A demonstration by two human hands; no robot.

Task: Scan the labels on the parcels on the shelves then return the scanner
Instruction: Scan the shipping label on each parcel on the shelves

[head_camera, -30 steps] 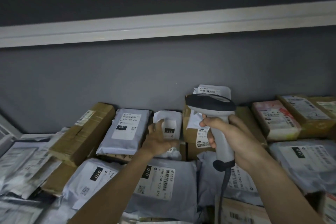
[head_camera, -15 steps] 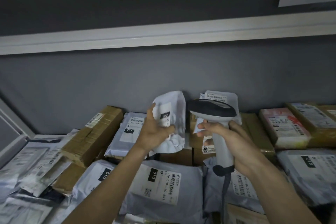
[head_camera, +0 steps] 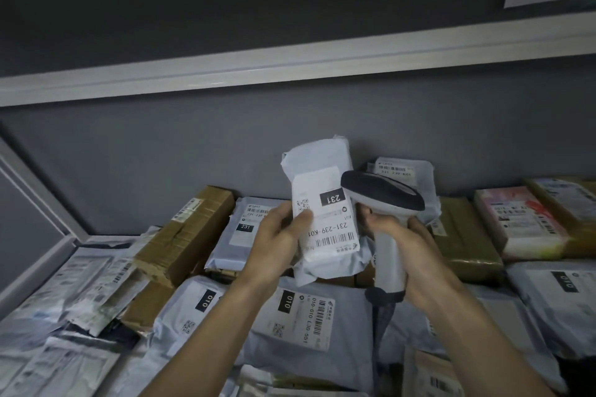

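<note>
Fingers first: the left hand point(head_camera: 277, 243) is curled round a white poly parcel point(head_camera: 322, 203), thumb pressed flat on the label face just under the small QR square, the other fingers wrapped behind the bag and out of sight. It holds the parcel up off the pile, nearly upright, leaning a touch toward one o'clock. The right hand point(head_camera: 416, 259) is wrapped tight round the pale handle of the scanner point(head_camera: 385, 203), fingers closed on the grip; whether the forefinger rests on the trigger I cannot tell. The scanner's dark, rounded head sits just beside the parcel at three o'clock, overlapping its right edge.

Now the parcel itself: a crumpled white bag with a paper label point(head_camera: 329, 213) stuck on. The print reads upside down, a black block with "231", then "231-239-K01", and a barcode along the bottom. The fold at the top is creased and taped over.

Below the hands, at six o'clock, lies a grey mailer point(head_camera: 300, 322) marked "010". At nine o'clock a brown carton point(head_camera: 187, 232) slants across the heap, and at three o'clock a pink-labelled box point(head_camera: 519, 222) lies flat.

The scanner's cable drops behind the right wrist and gets lost in the dimness. Parcels at the far left are blurred, their labels unreadable, and the lower edge cuts off both forearms.
</note>
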